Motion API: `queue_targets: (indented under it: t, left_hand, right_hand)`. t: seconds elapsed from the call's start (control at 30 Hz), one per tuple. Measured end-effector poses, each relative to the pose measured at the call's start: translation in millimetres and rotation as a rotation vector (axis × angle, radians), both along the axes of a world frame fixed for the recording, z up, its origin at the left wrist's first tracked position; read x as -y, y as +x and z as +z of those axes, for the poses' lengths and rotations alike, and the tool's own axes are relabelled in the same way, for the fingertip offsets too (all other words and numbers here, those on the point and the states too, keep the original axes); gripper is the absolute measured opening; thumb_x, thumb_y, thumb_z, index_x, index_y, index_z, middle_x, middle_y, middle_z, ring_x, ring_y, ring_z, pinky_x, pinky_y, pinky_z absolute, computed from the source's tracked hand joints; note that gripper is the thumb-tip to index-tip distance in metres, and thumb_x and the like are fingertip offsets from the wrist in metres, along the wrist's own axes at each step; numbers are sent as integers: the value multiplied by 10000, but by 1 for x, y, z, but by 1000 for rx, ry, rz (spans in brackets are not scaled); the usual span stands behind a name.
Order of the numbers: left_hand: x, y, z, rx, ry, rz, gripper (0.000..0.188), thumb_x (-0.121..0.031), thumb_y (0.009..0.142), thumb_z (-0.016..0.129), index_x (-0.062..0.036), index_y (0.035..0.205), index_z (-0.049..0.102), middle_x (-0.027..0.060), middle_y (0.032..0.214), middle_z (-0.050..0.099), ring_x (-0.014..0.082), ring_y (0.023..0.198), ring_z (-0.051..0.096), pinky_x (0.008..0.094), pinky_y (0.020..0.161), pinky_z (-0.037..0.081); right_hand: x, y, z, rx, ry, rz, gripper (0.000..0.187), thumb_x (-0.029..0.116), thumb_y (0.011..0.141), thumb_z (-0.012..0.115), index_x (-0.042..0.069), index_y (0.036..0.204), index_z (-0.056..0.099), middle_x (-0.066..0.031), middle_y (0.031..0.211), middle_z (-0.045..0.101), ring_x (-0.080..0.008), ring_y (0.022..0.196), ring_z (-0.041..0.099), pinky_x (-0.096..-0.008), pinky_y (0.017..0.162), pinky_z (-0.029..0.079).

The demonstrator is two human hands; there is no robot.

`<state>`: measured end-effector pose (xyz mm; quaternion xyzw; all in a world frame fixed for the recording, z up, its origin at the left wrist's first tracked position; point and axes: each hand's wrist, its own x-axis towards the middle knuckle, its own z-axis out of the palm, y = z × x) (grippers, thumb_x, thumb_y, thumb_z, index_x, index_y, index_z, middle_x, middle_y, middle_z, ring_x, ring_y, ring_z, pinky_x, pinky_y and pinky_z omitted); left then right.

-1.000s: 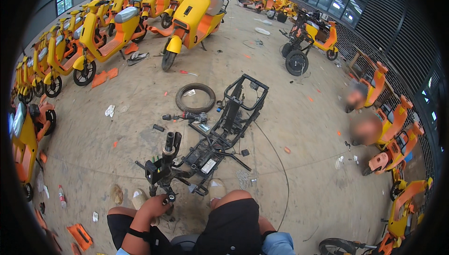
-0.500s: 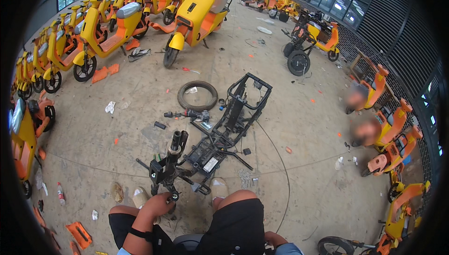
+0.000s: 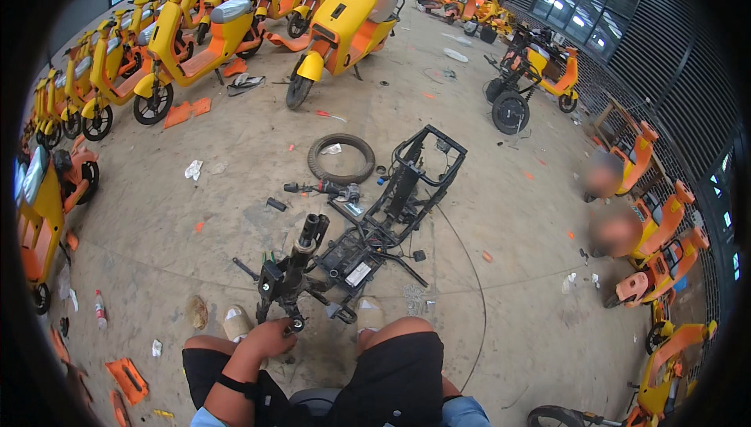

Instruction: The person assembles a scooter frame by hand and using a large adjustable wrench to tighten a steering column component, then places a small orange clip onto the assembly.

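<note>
Left hand has fingers closed round near end of black fork assembly, which stands tilted just ahead of them, seemingly to stop it tipping, black frame lying farther ahead, right hand's fingers unseen, can't tell.

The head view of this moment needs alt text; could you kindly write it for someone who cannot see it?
A bare left hand holds the near end of a black metal frame on a dusty floor. A loose tire lies to the frame's left, and rows of yellow-and-orange scooters stand at the upper left.
</note>
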<state>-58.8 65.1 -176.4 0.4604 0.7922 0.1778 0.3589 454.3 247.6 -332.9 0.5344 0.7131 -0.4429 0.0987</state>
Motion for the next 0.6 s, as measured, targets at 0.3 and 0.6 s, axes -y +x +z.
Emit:
queue_targets:
  t: [0.3,0.6]
  left_hand:
    - [4,0,-3,-1,13,21,429,-331,840,632,-60,1172,623,204,1053,682,393,975,649,460,848,517]
    - [-4,5,-2,-18,14,-35,413,-324,840,614,-64,1161,621,195,1061,678,392,986,642,464,850,512]
  right_hand:
    - [-11,14,12,19,-51,3,516,146,811,654,116,1321,581,-172,1273,621,-304,1134,614,-429,940,496]
    - [-2,14,0,-13,-14,21,479,195,828,631,117,1299,597,-186,1271,620,-326,1134,610,-432,944,489]
